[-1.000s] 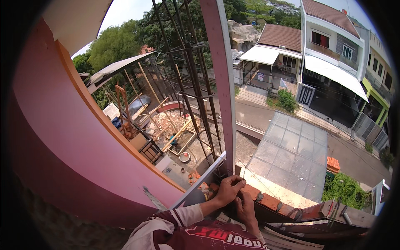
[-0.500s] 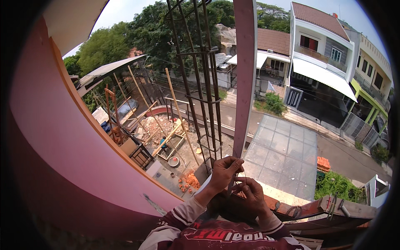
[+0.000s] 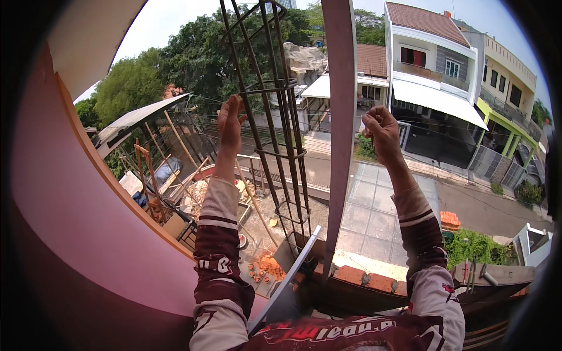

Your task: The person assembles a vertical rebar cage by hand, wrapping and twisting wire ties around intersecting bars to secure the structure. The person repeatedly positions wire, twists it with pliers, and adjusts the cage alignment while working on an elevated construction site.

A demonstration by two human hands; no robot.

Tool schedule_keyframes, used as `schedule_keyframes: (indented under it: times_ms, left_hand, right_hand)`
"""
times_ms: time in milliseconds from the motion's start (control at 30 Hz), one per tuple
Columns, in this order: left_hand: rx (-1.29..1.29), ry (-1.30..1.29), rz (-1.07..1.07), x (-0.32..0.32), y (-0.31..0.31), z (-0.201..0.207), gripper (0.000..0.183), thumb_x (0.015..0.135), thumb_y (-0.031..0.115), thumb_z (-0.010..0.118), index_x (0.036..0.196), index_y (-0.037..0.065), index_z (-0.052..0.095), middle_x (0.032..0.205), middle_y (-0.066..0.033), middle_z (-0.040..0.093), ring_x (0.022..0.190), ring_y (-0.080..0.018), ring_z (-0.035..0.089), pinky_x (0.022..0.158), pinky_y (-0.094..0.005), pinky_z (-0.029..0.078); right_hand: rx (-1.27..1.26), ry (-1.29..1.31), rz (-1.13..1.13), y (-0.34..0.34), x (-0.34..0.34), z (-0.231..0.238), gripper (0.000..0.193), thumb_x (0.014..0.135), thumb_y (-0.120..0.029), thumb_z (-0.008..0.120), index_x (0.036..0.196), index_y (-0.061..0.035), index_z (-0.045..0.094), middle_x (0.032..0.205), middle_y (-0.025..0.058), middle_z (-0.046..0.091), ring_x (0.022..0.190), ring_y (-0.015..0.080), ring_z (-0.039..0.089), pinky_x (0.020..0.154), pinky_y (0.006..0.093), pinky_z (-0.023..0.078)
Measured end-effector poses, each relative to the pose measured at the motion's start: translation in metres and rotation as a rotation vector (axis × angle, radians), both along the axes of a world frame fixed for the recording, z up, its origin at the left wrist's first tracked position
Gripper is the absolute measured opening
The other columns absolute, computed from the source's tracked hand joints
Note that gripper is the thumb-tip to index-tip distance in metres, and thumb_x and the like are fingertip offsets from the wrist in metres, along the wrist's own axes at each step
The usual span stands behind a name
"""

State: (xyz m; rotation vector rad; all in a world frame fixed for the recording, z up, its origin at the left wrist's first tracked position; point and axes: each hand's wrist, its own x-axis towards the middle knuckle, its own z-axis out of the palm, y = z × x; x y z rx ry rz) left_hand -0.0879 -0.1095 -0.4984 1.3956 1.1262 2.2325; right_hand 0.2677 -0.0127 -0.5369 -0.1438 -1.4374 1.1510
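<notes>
A tall cage of dark steel reinforcing bars (image 3: 270, 93), tied with square hoops, stands upright in front of me. My left hand (image 3: 230, 124) is raised at its left side, near a hoop; its fingers point up with the thumb apart, and nothing shows in it. To the right of the cage rises a long pinkish board (image 3: 341, 117). Beyond that board my right hand (image 3: 381, 130) is raised with fingers curled into a pinch; anything between them is too small to make out.
A pink curved wall (image 3: 111, 205) with an orange edge fills the left. Below lie a pale straight bar (image 3: 290, 275), a row of bricks (image 3: 363, 277) and a wooden plank (image 3: 497, 274). The drop leads to a yard with bamboo poles (image 3: 257, 202) and a glazed roof (image 3: 374, 216).
My hands have come apart and gone up, away from the board's lower end. The left is now beside the bar cage, the right beyond the board. The view has shifted slightly.
</notes>
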Motion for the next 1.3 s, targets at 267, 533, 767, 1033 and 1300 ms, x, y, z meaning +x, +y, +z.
schedule_keyframes:
  times_ms: [267, 533, 767, 1033, 1300]
  left_hand:
    - [-0.272, 0.043, -0.316, -0.01, 0.037, 0.016, 0.094, 0.079, 0.076, 0.06, 0.138, 0.005, 0.043, 0.129, -0.02, 0.059, 0.123, -0.0285, 0.055, 0.093, -0.0377, 0.048]
    - [-0.31, -0.009, -0.485, -0.009, 0.04, 0.017, 0.086, 0.081, 0.074, 0.058, 0.13, 0.004, 0.052, 0.098, -0.0149, 0.069, 0.089, -0.0238, 0.069, 0.082, -0.0393, 0.053]
    - [-0.333, -0.036, -0.438, -0.001, 0.035, 0.024, 0.077, 0.079, 0.072, 0.063, 0.116, 0.005, 0.051, 0.097, -0.0173, 0.067, 0.087, -0.0261, 0.067, 0.08, -0.0406, 0.053]
    - [-0.339, -0.02, -0.435, -0.009, 0.035, 0.022, 0.073, 0.081, 0.068, 0.064, 0.12, 0.008, 0.051, 0.1, -0.0144, 0.067, 0.09, -0.0249, 0.067, 0.085, -0.0435, 0.049]
    - [-0.361, -0.011, -0.439, -0.007, 0.034, 0.022, 0.071, 0.081, 0.068, 0.063, 0.12, 0.009, 0.051, 0.102, -0.0134, 0.068, 0.092, -0.0252, 0.067, 0.085, -0.0439, 0.049]
  right_hand:
    - [0.019, -0.218, 0.024, 0.025, -0.121, 0.077, 0.046, 0.095, -0.04, 0.064, 0.122, -0.003, 0.061, 0.088, 0.0043, 0.063, 0.05, 0.0014, 0.043, 0.045, 0.0188, 0.04]
    - [-0.096, -0.323, 0.193, 0.001, -0.127, 0.091, 0.035, 0.098, -0.025, 0.052, 0.126, -0.005, 0.059, 0.095, 0.0054, 0.058, 0.054, 0.0023, 0.044, 0.048, 0.018, 0.041]
    - [-0.169, -0.335, 0.073, -0.007, -0.135, 0.097, 0.036, 0.095, -0.025, 0.044, 0.117, -0.0035, 0.061, 0.083, 0.0031, 0.055, 0.058, 0.0066, 0.049, 0.043, 0.0219, 0.039]
    - [-0.223, -0.365, 0.016, -0.008, -0.148, 0.096, 0.038, 0.095, -0.028, 0.04, 0.119, -0.008, 0.061, 0.085, 0.0031, 0.059, 0.07, 0.0097, 0.054, 0.056, 0.0274, 0.042]
    - [-0.226, -0.39, 0.071, -0.014, -0.139, 0.094, 0.042, 0.095, -0.035, 0.04, 0.123, -0.0088, 0.058, 0.105, 0.0053, 0.056, 0.084, 0.0141, 0.054, 0.065, 0.0303, 0.042]
